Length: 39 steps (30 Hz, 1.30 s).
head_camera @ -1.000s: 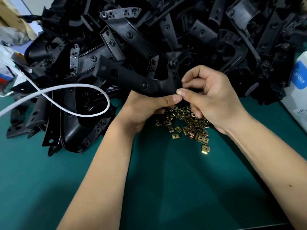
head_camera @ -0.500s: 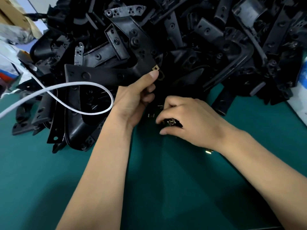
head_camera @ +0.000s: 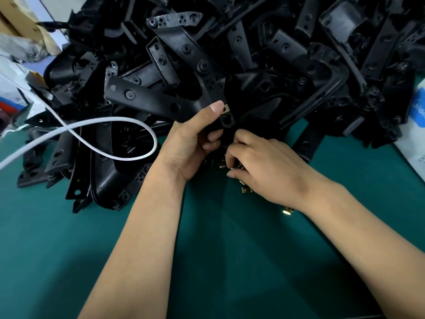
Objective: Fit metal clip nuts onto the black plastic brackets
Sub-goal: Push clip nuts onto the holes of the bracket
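My left hand (head_camera: 190, 143) grips a long black plastic bracket (head_camera: 147, 100) near its right end, thumb pressed beside a metal clip nut (head_camera: 226, 108) seated on the bracket's tab. My right hand (head_camera: 259, 166) lies palm down over the pile of brass-coloured clip nuts (head_camera: 246, 189) on the green mat, its fingers curled among them; the hand hides whether a nut is between the fingertips. One loose nut (head_camera: 287, 210) shows by my right wrist.
A big heap of black plastic brackets (head_camera: 276, 54) fills the back of the green mat (head_camera: 230, 261). A white cable (head_camera: 128, 157) loops over the left brackets. A white box with a blue label (head_camera: 414, 125) stands at the right edge; cardboard (head_camera: 18, 21) at far left.
My right hand left the bracket's end and dropped onto the clip nut pile. My left hand lifted the bracket and turned it, so the fitted nut shows by the thumb.
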### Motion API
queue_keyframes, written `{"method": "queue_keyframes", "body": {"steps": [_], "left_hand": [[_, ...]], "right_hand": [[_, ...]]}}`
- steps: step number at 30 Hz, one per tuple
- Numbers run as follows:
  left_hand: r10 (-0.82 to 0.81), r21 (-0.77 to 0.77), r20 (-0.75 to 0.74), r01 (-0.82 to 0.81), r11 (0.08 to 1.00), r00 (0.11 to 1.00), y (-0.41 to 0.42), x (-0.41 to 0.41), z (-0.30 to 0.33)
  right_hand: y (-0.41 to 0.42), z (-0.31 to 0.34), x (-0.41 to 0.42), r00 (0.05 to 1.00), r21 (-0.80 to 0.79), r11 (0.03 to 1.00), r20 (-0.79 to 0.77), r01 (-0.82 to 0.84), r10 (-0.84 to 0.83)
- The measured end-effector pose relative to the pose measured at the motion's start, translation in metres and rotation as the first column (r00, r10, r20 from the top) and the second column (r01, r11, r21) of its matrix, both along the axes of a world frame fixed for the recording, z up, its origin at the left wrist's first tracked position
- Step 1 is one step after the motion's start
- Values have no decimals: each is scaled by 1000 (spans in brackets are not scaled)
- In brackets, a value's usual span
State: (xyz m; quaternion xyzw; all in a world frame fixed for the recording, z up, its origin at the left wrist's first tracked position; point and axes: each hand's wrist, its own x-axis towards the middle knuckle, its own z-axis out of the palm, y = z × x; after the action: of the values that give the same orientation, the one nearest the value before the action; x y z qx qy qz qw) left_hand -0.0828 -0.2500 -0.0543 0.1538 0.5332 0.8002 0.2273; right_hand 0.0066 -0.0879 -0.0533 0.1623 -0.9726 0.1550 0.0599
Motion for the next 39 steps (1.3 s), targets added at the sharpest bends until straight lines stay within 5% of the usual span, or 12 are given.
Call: {"method": "queue_keyframes", "body": {"steps": [3, 6, 10, 13, 20, 27, 39], "left_hand": [[-1, -25, -15, 0, 1000, 1000, 1, 0, 0], [21, -59, -9, -22, 998, 1000, 0, 0, -1], [-70, -48, -15, 69, 996, 997, -1, 0, -4], [-182, -8, -43, 182, 983, 982, 1, 3, -7], [-319, -16, -70, 318, 948, 945, 8, 7, -10], [-303, -82, -28, 300, 950, 952, 8, 7, -9], [-292, -149, -83, 278, 949, 953, 13, 14, -4]], "right_hand": [[6, 1, -1, 1000, -116, 993, -6, -6, 6], [16, 1, -2, 999, -415, 909, -10, 44, -53], [23, 2, -9, 991, -798, 596, 13, 89, -131], [28, 4, -11, 987, -921, 372, 62, 114, -150], [25, 11, -8, 974, -964, 145, 215, 223, -72], [23, 23, -3, 980, -975, -109, 195, 191, -28], [16, 26, 1, 989, -979, -167, 128, 114, -75]]}}
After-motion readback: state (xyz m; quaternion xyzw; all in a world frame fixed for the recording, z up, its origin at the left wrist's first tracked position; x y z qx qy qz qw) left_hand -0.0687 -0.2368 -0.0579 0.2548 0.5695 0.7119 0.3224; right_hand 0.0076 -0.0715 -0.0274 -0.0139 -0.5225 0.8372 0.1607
